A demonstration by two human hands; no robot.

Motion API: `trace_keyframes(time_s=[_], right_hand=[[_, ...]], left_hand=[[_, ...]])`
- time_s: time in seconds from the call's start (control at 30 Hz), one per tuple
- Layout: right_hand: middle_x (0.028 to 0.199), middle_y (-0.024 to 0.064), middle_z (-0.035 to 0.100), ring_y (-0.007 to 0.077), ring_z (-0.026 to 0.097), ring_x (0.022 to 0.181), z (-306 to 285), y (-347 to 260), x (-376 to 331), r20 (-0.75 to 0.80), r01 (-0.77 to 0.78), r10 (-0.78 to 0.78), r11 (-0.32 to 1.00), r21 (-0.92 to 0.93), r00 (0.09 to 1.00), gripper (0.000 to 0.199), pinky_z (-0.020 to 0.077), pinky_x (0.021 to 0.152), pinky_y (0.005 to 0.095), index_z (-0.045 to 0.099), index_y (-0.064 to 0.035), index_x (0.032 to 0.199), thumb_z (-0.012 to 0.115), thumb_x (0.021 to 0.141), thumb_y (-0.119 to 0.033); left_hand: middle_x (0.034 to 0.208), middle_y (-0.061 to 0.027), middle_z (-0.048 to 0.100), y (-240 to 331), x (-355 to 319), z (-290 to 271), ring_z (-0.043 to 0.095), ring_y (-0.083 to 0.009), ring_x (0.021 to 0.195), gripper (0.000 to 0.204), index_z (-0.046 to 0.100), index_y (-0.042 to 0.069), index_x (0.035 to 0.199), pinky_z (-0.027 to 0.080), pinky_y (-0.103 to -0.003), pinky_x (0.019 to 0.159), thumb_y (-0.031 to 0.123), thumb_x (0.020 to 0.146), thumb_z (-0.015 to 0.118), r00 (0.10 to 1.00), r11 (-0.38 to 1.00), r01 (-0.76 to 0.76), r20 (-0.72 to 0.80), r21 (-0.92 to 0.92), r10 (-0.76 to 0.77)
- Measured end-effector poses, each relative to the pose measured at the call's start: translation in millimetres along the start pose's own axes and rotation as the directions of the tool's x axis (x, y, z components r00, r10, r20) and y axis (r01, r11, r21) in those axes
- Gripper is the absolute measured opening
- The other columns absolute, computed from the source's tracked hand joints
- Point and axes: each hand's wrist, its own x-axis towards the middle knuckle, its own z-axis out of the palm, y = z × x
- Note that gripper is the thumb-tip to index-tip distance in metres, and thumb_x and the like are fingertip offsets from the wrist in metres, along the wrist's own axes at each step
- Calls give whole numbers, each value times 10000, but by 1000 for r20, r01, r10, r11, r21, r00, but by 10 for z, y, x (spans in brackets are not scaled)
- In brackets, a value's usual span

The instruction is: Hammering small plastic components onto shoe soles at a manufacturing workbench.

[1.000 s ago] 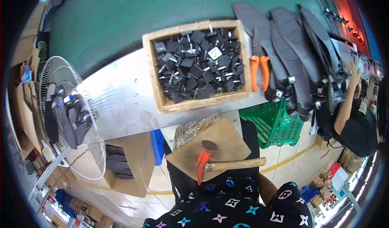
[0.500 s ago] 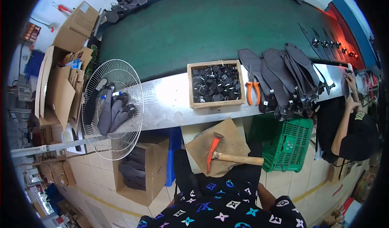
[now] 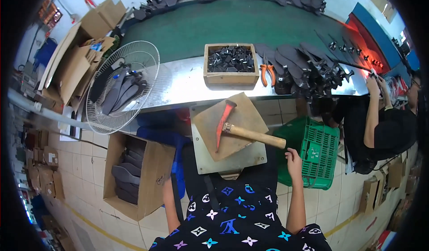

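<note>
In front of my lap a hammer [image 3: 254, 135] with a red head and wooden handle lies on a tan square board [image 3: 243, 112], which rests on a pale metal plate [image 3: 237, 164]. My right hand [image 3: 293, 162] is just beyond the handle's end, fingers apart and holding nothing visible. Low at the left, my left hand [image 3: 168, 187] is beside the cardboard box [image 3: 154, 179] of dark grey sole-shaped pieces [image 3: 125, 174]. It is blurred, and its fingers cannot be made out.
On the metal ledge stand a wooden box [image 3: 231, 78] of small black parts, orange-handled pliers [image 3: 268, 74] and piled soles [image 3: 292, 65]. A wire basket [image 3: 149, 97] holds more. Behind runs a green belt [image 3: 201, 23]. A green crate [image 3: 319, 155] and a co-worker [image 3: 393, 130] are at right.
My view has shifted, so the bench sits higher in it. Both my forearms and hands have come into sight, the right one near the hammer handle. The hammer still lies on the board.
</note>
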Motion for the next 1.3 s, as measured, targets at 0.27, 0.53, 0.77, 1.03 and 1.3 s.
trace_keyframes(time_s=[0.27, 0.53, 0.77, 1.03, 1.3], right_hand=[[955, 163, 627, 355, 614, 913, 9, -866, -1032, 551, 502, -398, 863, -45, 734, 267, 516, 799, 410, 653, -21, 1024, 724, 872, -228], [985, 48, 611, 285, 581, 945, 143, -733, -1353, 442, 578, -457, 794, -188, 772, 204, 458, 806, 427, 687, -172, 994, 744, 805, -223], [821, 167, 673, 352, 654, 750, 70, -795, -1403, 261, 254, -279, 959, 125, 924, 69, 511, 665, 408, 666, -24, 914, 628, 862, -50], [757, 166, 686, 353, 684, 727, -124, -1132, -783, 354, 298, -304, 952, 72, 885, 153, 538, 657, 416, 705, -66, 905, 630, 899, -199], [629, 142, 601, 325, 627, 623, -1178, -2534, 1621, -558, 392, -290, 917, 70, 778, 497, 474, 609, 420, 555, 42, 1168, 652, 946, -393]], left_hand=[[1406, -196, 504, 1658, -274, -931, 482, -360, 1300, 824, 413, -13, 1429, 303, -441, 1157, 327, 781, 792, 614, 711, -702, -545, -44, 571], [1308, -233, 558, 2310, -20, -400, 511, -402, 1245, 868, 491, 6, 1381, 223, -671, 1107, 523, 751, 786, 570, 713, -682, -490, 165, 659], [1146, -200, 652, 2278, -9, -569, 562, -401, 1164, 629, 667, 41, 1166, 265, -602, 1111, 459, 722, 819, 510, 670, -717, -511, 192, 692], [1276, -177, 595, 2307, 270, -1012, 536, -372, 1221, 782, 559, 63, 1305, 202, -659, 1126, 452, 688, 840, 619, 681, -708, -301, 187, 726], [1224, -195, 633, 2143, -295, -1706, 576, -375, 1168, 589, 571, 48, 1315, 421, -470, 1063, 310, 822, 758, 920, 903, -283, 356, 323, 161]])
